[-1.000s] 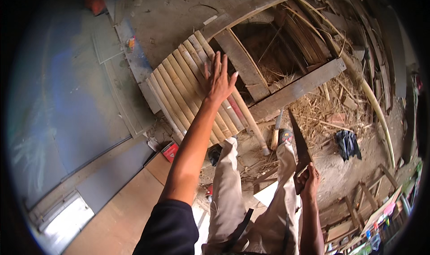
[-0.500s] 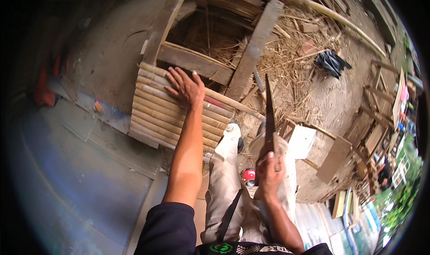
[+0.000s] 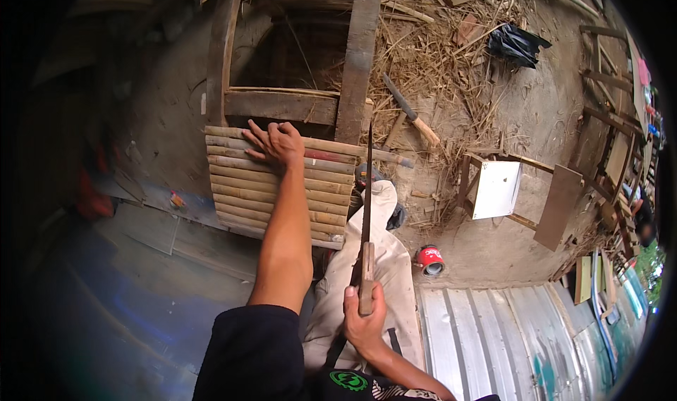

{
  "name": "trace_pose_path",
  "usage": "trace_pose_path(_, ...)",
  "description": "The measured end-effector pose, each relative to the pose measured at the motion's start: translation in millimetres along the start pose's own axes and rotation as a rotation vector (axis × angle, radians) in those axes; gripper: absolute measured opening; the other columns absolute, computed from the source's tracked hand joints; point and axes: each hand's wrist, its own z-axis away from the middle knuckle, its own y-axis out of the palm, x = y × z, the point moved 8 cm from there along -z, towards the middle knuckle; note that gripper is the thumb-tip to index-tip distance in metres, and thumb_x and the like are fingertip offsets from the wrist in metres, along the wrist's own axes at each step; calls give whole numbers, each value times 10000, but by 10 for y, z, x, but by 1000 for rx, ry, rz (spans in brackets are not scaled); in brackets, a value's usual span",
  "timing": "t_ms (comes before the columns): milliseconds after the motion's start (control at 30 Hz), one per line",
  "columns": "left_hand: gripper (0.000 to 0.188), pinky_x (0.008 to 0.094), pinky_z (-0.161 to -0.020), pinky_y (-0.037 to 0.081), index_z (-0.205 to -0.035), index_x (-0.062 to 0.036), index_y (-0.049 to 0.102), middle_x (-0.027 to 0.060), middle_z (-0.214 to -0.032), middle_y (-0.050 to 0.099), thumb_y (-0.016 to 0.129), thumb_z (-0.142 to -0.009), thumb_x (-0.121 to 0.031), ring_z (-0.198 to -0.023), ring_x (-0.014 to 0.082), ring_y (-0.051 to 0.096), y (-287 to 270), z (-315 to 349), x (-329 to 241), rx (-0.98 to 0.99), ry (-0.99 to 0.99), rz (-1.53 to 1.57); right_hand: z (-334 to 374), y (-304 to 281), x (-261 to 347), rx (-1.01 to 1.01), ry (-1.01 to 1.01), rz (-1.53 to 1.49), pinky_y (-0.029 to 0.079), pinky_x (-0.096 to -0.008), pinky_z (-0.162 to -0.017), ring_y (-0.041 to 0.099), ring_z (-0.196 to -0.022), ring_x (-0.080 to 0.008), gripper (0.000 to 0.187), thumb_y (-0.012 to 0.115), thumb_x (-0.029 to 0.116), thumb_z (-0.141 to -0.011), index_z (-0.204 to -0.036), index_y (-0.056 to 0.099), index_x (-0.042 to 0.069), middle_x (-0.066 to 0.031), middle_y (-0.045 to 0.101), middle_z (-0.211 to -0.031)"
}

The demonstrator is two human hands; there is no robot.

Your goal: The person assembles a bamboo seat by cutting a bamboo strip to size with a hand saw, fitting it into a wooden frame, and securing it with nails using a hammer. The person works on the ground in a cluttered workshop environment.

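My left hand [image 3: 281,145] lies on the far strips of a panel of split bamboo slats [image 3: 278,189], fingers apart over its far edge. One slat end is dark red. In my right hand [image 3: 364,321] is a handsaw [image 3: 367,218], gripped by its wooden handle. The blade points away from me, seen nearly edge-on, just right of the slats' uneven ends. From this view I cannot tell whether it touches them. Beyond the panel stands a wooden frame [image 3: 282,108], its crosspiece right behind the far slat.
A large knife [image 3: 412,112] with a wooden handle lies on the dirt among bamboo shavings [image 3: 430,63]. A black plastic bag [image 3: 518,45], a red can [image 3: 430,260] and a white board [image 3: 496,189] are to the right. Corrugated metal sheets [image 3: 486,330] cover the near right.
The saw has swung left, from over my right leg to beside the slat ends. My left hand stays on the panel, its fingers more bent. The view has shifted.
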Motion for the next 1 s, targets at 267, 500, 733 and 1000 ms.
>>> trace_pose_path(267,381,658,-1150,29,-942,-88,759,122,-1543,350,448,-908,-305,-1498,345,125,51,-12,6,3,16,43,288,-87,-575,-57,-259,136,428,-306,-473,528,-470,-168,253,710,168,-865,-809,508,26,-59,535,-578)
trace_pose_path(500,404,675,-1140,-14,-906,-60,779,115,-1491,408,464,-882,-313,-1498,369,90,86,-36,9,11,24,95,162,-72,-899,-51,-331,214,420,-336,-456,518,-443,-229,231,715,137,-843,-782,522,26,-86,510,-560)
trace_pose_path(733,400,698,-1121,-50,-871,-59,777,119,-1446,443,469,-876,-314,-1495,384,94,133,-60,16,-60,60,161,102,-20,-1014,-55,-412,205,412,-335,-452,513,-443,-228,244,723,147,-833,-779,524,16,-87,499,-559)
trace_pose_path(1000,413,713,-1109,-63,-854,-43,771,117,-1387,482,468,-885,-323,-1492,390,100,92,-45,-16,-54,84,190,77,148,-1408,-80,-483,156,393,-366,-450,481,-449,-272,244,717,112,-793,-727,497,29,-105,473,-561)
